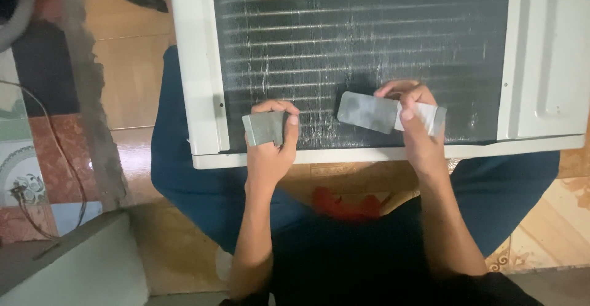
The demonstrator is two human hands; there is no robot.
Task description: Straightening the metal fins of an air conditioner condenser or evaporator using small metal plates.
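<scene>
Tiled floor point(132, 78) under a white air conditioner unit point(198, 66) resting across the person's lap, its dark finned coil point(369, 35) face up. Left hand point(270, 143) closed around a grey rectangular pad point(263, 127), 7 o'clock on the coil. Right hand point(415, 124) pinches another grey pad point(369, 112), 5 o'clock.
</scene>
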